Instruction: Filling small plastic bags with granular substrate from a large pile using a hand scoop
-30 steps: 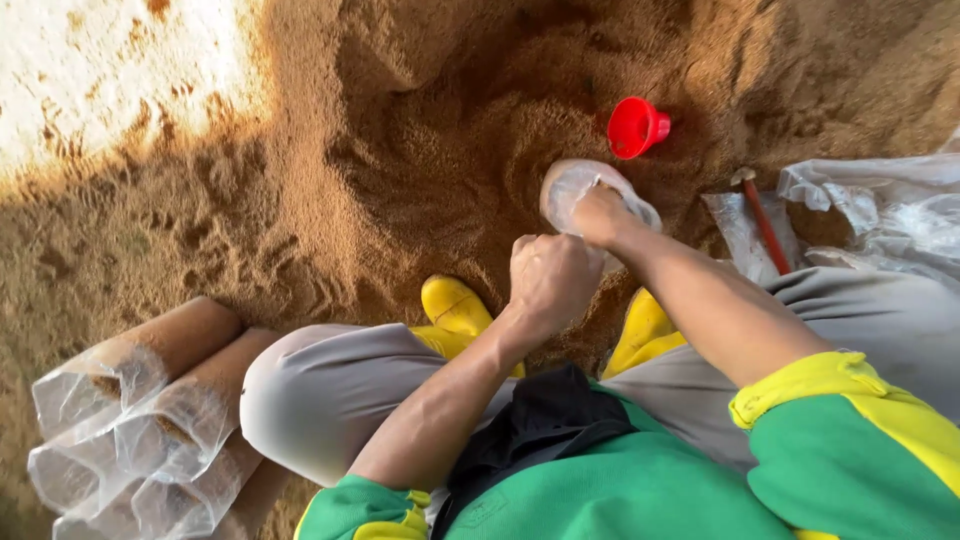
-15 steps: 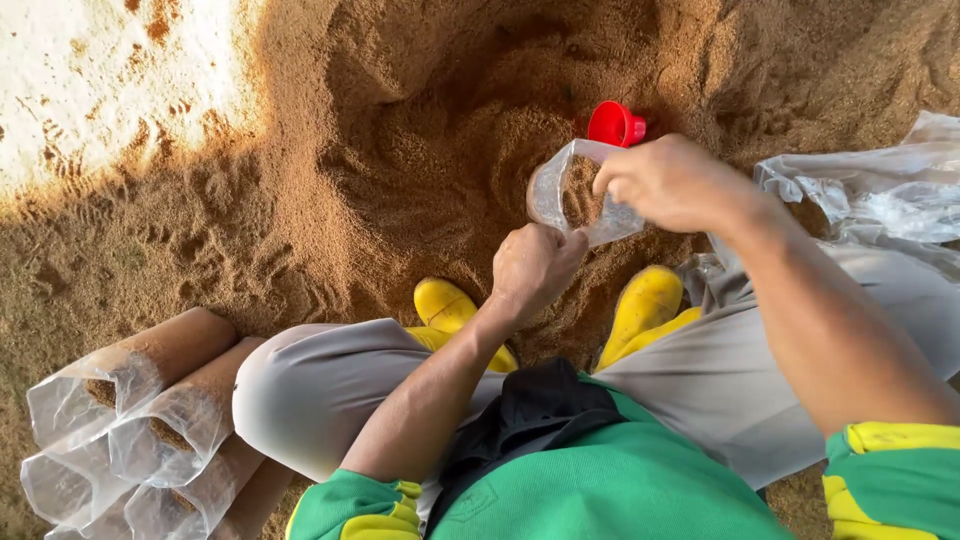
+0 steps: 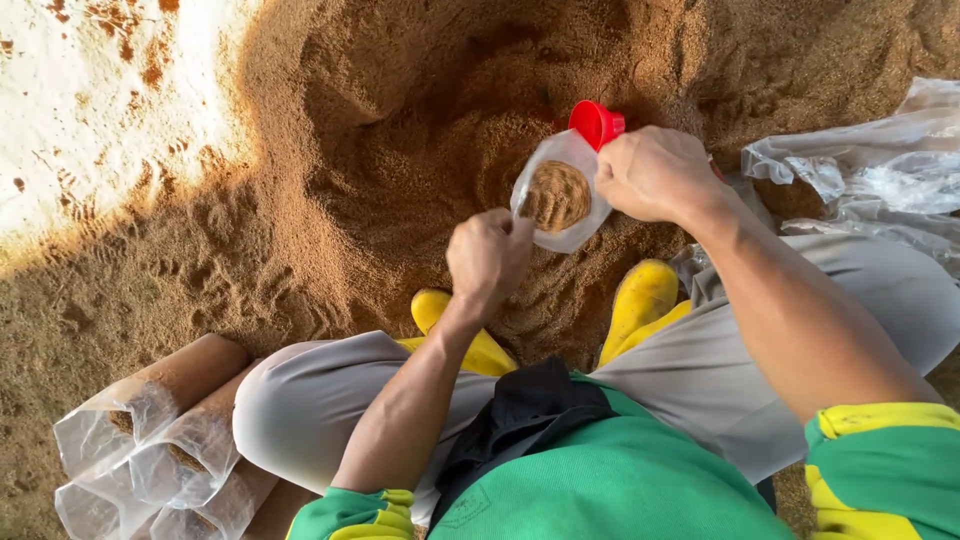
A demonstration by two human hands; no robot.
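Sandy brown sawdust [image 3: 330, 150] covers the ground, scooped into a hollow ahead of the squatting person. Left hand [image 3: 487, 258] is closed, pinching the near rim of a clear plastic bag [image 3: 558, 193]; right hand [image 3: 655, 172] is closed on the far rim, so the mouth stays open and upright above the hollow. Bag is partly filled with sawdust. Red cup [image 3: 597, 123] sits just behind the bag, touching it. Yellow boots [image 3: 640, 297] below; filled bags [image 3: 150, 430] lie lower left; crumpled plastic sheet [image 3: 860, 165] at right.

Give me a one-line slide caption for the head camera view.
Both hands, left hand and right hand, hold open a clear plastic bag part-filled with sawdust, above a sawdust pile, red cup behind.
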